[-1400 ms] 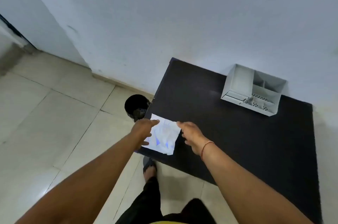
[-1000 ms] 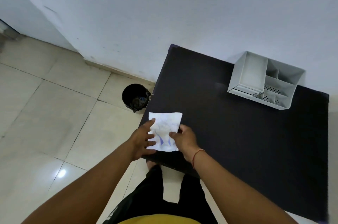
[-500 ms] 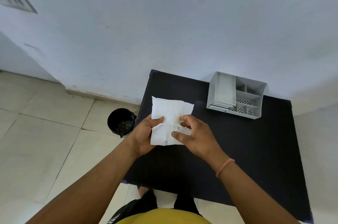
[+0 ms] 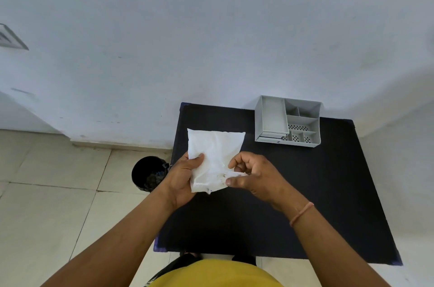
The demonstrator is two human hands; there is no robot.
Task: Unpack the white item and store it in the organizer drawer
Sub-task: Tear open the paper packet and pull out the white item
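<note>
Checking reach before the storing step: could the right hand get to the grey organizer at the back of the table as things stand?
Probably yes. The table between the right hand and the organizer is bare, but the hand is pinching the white packet, also held by the left hand.

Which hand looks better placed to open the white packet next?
Right, probably. The right hand already pinches the packet's lower right corner between thumb and fingertips, a tearing grip. The left hand grips the left edge, steadying it above the table.
</note>
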